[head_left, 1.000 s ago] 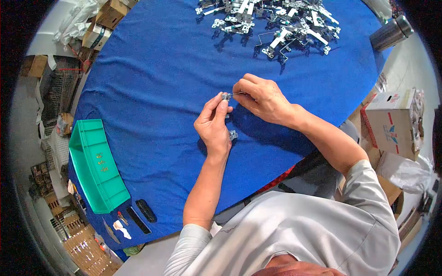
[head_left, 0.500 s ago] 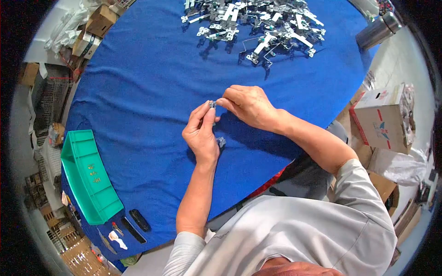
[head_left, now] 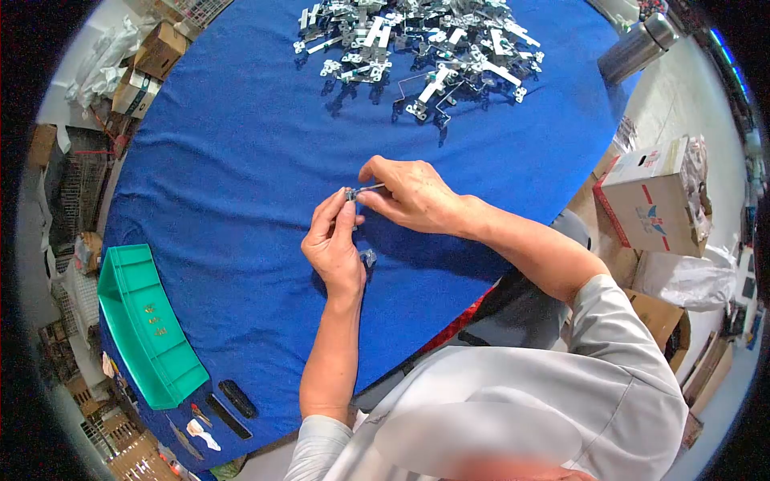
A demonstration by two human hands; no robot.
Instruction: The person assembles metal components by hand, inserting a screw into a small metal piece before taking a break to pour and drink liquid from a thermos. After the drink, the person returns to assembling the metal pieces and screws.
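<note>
Over the blue cloth, my left hand (head_left: 333, 255) is closed, its thumb and fingers pinching a small metal bracket (head_left: 350, 194). One end of the bracket shows at the fingertips; a shiny metal piece (head_left: 368, 258) shows beside the wrist, and the palm hides what lies between. My right hand (head_left: 417, 195) is closed too, thumb and forefinger gripping a thin metal rod (head_left: 371, 187) whose tip points left, right at the bracket's end. A heap of similar silver metal brackets (head_left: 437, 80), some with bent wires, lies farther out on the cloth.
At the left stands a green plastic tray (head_left: 183, 370) with several small brass-coloured pieces in it. Two dark oblong things (head_left: 237, 399) lie near the tray. A steel flask (head_left: 638, 50) stands at the far right edge of the table (head_left: 241, 160); a cardboard carton (head_left: 654, 200) sits beyond.
The rod now shows between my right thumb and forefinger, with the forefinger raised off the thumb. Both hands remain together at the bracket. The whole view has shifted slightly.
</note>
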